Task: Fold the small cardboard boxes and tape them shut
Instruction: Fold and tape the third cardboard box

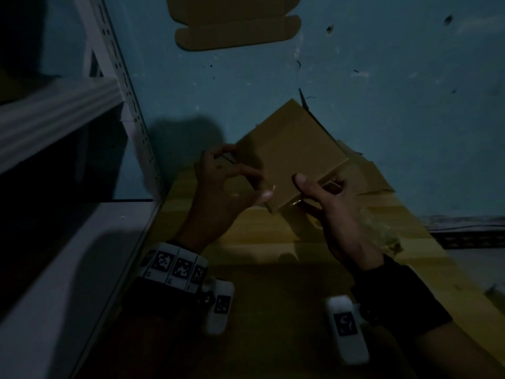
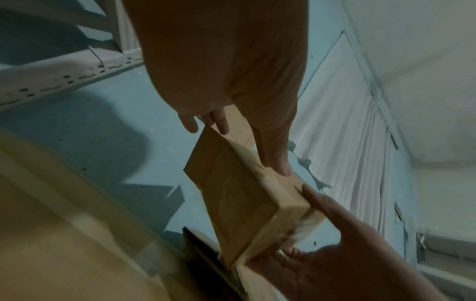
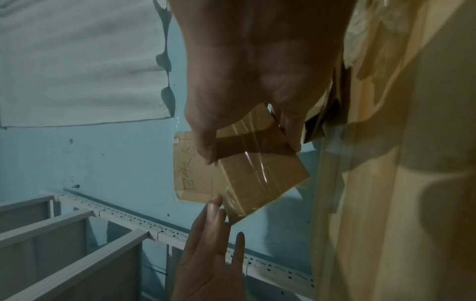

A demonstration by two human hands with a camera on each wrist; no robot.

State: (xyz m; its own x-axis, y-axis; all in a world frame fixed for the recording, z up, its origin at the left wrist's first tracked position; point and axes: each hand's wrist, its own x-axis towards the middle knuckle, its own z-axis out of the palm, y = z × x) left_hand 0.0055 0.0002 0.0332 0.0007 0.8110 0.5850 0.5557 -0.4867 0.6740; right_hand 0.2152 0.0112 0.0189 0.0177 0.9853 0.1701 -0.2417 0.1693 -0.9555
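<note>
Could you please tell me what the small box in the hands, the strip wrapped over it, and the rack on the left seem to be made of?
Box: brown cardboard, matte, with sharp folded edges and pen marks on one face. Strip: apparently clear plastic tape, glossy, with glints and wrinkles, the cardboard showing through. Rack: probably painted metal, pale grey, with rows of punched slots along its upright.

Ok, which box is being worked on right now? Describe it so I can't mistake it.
Look above the wooden table, in front of the blue wall. The small cardboard box is held in the air between the left hand and right hand. Unlike the flat unfolded blank further back, it is folded and wrapped in clear tape.
</note>
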